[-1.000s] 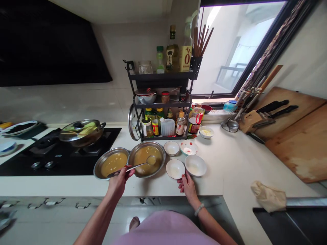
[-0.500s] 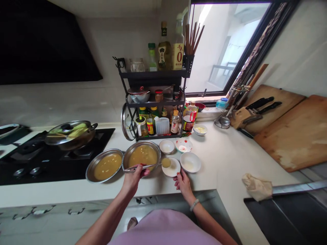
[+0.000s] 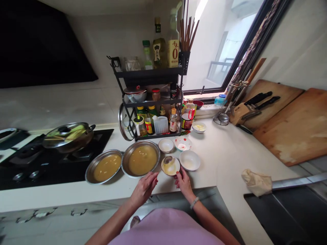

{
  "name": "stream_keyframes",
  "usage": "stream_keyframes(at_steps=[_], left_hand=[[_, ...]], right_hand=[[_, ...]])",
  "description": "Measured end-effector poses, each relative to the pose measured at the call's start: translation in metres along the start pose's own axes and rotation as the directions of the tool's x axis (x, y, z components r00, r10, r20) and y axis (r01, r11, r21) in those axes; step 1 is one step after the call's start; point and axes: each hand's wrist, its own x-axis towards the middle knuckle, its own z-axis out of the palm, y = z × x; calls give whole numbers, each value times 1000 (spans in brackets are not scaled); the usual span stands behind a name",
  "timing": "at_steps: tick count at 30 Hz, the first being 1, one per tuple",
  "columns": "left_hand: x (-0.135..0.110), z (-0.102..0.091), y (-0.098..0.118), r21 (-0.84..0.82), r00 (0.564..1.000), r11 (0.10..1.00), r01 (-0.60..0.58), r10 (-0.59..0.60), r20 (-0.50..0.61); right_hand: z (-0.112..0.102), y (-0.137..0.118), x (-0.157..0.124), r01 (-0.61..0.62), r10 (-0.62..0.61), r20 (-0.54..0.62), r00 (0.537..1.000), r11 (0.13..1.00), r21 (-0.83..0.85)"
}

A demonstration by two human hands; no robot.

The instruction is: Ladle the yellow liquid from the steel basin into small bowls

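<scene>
Golden-brown broth [image 3: 143, 159] lies in two steel basins, the left basin [image 3: 90, 169] and the right basin [image 3: 124, 162], side by side on the white counter [image 3: 63, 194], and the action is just right of them! Left hand [image 3: 144, 186] closed around the handle end of the ladle [image 3: 168, 160], low over the counter's front edge, and the ladle's head sits tipped inside the dark-rimmed bowl [image 3: 177, 164]. Right hand [image 3: 184, 183] in support, fingers against that bowl's near right edge; whether they pinch it or merely steady it, I can't tell.

So, the score? Yellowish liquid shows in that bowl, so I'd call this pour under way rather than finished. Close around it, the back bowl [image 3: 161, 147], the red-patterned bowl [image 3: 188, 144] and the larger white bowl [image 3: 195, 157] show pale bottoms and no golden broth that I can make out. One of four, then, by my reading, if all are in play. Plenty left in both basins, pale bits on the surface! And near the rack [image 3: 148, 72], the bowl of yellowish pieces [image 3: 198, 131] stands out of both hands' reach of contact.
</scene>
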Motion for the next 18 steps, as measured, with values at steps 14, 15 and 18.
stream_keyframes(at_steps=[14,15,18], left_hand=[[-13,-52,-49,-101,796,906,410,-410,-445],[-15,-50,-54,-101,812,910,402,-405,-421],[-16,-44,-61,-228,779,865,447,-502,-376]], right_hand=[[0,6,2,28,-28,-22,999,1000,2],[0,6,2,26,-25,-21,999,1000,8],[0,7,3,21,-20,-17,1000,1000,11]])
